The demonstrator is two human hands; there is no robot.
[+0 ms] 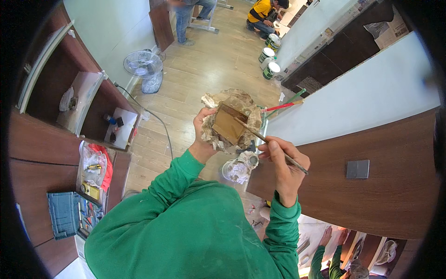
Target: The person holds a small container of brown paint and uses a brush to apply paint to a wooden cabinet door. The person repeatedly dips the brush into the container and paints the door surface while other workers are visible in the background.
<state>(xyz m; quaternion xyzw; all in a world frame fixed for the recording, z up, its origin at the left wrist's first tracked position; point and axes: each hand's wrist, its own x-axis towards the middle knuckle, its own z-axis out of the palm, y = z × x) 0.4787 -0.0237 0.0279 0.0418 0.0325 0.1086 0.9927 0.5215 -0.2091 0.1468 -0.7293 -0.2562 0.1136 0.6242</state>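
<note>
My left hand (202, 139) cups a square-mouthed container (223, 128) wrapped in crumpled, stained paper (255, 117). Brown liquid or residue coats its inside. Between the thumb and fingers of my right hand (286, 162) is a thin stick-like tool (259, 135), possibly a slender brush. Its tip reaches into the container, so I cannot tell its exact shape. Below the container, a clear tub (237, 171) with crumpled white material stands lower down, beside a small grey-topped cup (253, 160).
A brown wood-grain panel (313, 188) with a dark switch plate (358, 169) rises at my right. On the left are open cabinets (52, 80), a blue toolbox (63, 214) and a fan (143, 64) with a trailing cable (162, 122). Paint buckets (271, 70) and people (261, 17) are farther off.
</note>
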